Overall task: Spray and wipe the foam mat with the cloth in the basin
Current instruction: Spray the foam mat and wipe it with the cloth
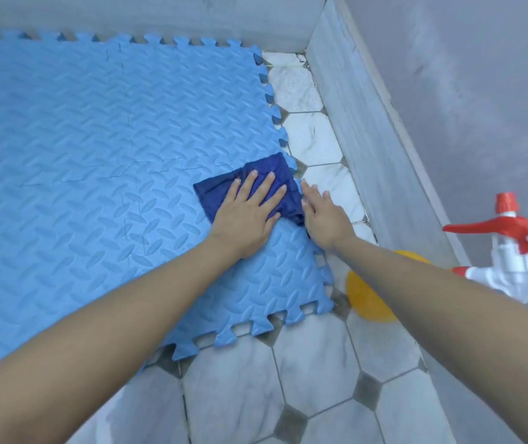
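Note:
A light blue foam mat [96, 149] with a raised tread pattern and puzzle edges covers the floor on the left. A dark blue cloth [275, 169] lies flat near the mat's right edge. My left hand [250, 209] presses flat on the cloth, fingers spread. My right hand [323, 213] rests beside it at the mat's edge, fingers extended, touching the cloth's right side. A white spray bottle with a red trigger and nozzle [512, 248] stands at the right. No basin is recognisable as such.
Grey-white octagonal floor tiles [314, 357] surround the mat. A low marble skirting [381, 145] and grey wall run along the right. A yellow round object [365, 299], partly hidden by my right forearm, sits on the tiles by the mat's corner.

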Demonstrator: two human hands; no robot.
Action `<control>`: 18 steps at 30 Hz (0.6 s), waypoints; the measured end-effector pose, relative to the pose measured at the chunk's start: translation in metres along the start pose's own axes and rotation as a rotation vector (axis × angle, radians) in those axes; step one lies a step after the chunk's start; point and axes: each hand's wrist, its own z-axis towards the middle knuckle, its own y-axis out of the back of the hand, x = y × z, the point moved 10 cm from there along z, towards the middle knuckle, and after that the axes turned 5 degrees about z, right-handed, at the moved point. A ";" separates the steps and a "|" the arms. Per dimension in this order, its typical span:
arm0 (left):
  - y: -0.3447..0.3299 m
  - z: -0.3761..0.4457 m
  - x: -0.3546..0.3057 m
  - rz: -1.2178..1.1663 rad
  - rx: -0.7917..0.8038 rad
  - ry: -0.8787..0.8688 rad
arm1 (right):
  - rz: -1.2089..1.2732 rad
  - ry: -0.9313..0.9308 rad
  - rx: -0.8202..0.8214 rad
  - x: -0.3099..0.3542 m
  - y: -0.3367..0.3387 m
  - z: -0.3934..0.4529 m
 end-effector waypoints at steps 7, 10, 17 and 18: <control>-0.006 -0.094 -0.001 0.010 -0.003 -0.043 | -0.235 0.231 0.261 0.049 -0.003 -0.060; -0.011 -0.129 0.010 0.000 0.021 -0.072 | -0.034 0.201 0.163 0.057 -0.027 -0.085; -0.018 -0.211 0.120 -0.002 0.068 0.121 | -0.165 0.187 -0.250 0.048 -0.058 -0.065; -0.019 -0.229 0.145 -0.029 0.074 0.211 | -0.170 0.202 -0.258 0.047 -0.053 -0.057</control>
